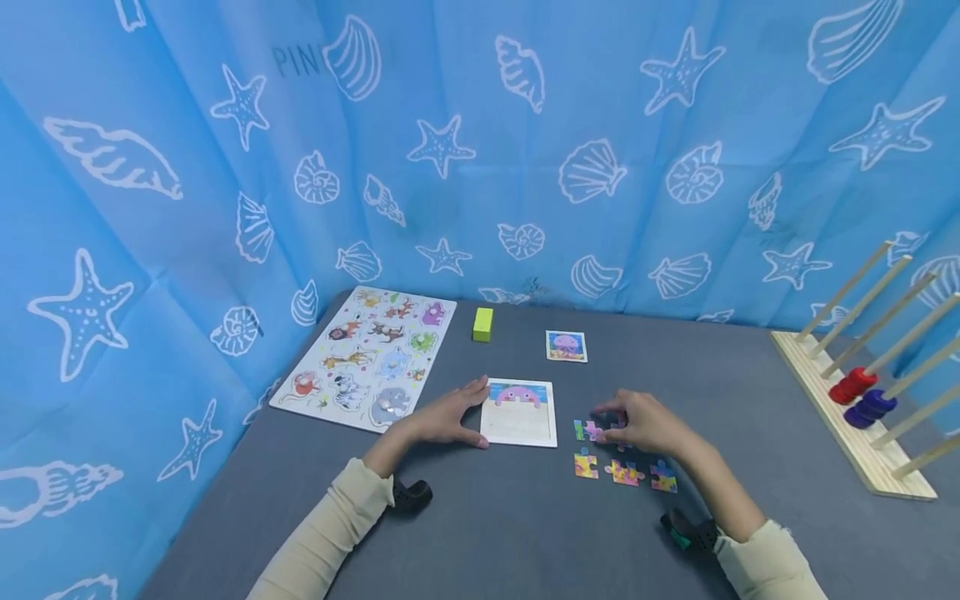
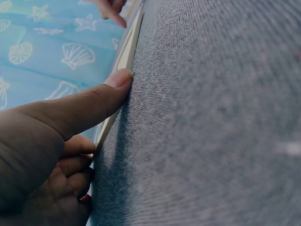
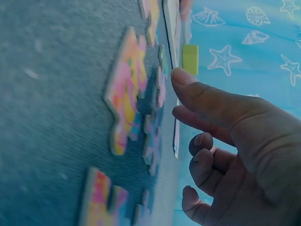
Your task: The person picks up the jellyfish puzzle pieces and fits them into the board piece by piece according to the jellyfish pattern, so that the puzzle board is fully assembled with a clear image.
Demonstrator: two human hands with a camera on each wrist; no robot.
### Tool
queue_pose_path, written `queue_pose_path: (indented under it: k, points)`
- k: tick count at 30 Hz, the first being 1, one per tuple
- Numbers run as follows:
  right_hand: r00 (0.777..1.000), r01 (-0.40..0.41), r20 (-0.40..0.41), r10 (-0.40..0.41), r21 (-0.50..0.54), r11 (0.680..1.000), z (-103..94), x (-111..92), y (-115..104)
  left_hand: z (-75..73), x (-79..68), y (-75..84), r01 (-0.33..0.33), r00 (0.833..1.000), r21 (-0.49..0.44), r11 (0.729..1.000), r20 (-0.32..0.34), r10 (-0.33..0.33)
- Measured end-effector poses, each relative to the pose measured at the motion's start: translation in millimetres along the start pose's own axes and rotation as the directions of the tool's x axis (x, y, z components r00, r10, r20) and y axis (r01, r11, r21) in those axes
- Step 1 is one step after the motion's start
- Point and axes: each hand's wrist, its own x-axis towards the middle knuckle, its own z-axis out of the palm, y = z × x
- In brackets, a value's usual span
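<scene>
A square wooden puzzle tray (image 1: 519, 425) lies on the grey table, its top strip filled with a pink sea creature's head and its lower part bare wood. My left hand (image 1: 442, 419) holds the tray at its left side, thumb near the front corner and fingers near the back corner. To the right, my right hand (image 1: 647, 423) hovers over loose jigsaw pieces, thumb and forefinger apart with nothing between them in the right wrist view. Pink-and-green pieces (image 1: 592, 431) lie partly under it. In a nearer row are yellow-pink pieces (image 1: 625, 473) and a blue-yellow piece (image 1: 663, 477).
Behind the tray lie a small octopus picture card (image 1: 566, 346) and a yellow-green block (image 1: 483, 325). An animal peg board (image 1: 367, 358) is at the left. A wooden rod rack (image 1: 855, 417) with red and blue rings stands right. A blue shell-patterned curtain (image 1: 480, 200) closes off the back.
</scene>
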Motion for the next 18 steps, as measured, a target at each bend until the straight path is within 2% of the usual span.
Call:
queue_pose_path:
  k: [6, 18]
  points:
    - [1.000, -0.004, 0.003, 0.004, 0.025, 1.000, 6.2, 0, 2, -0.2, 0.0, 0.2, 0.005, 1.000, -0.003, 1.000, -0.002, -0.005]
    - [0.998, 0.055, 0.001, -0.055, 0.033, 0.998, 12.2, 2, 4, 0.9, 0.5, -0.8, 0.017, 1.000, -0.004, 1.000, 0.009, -0.017]
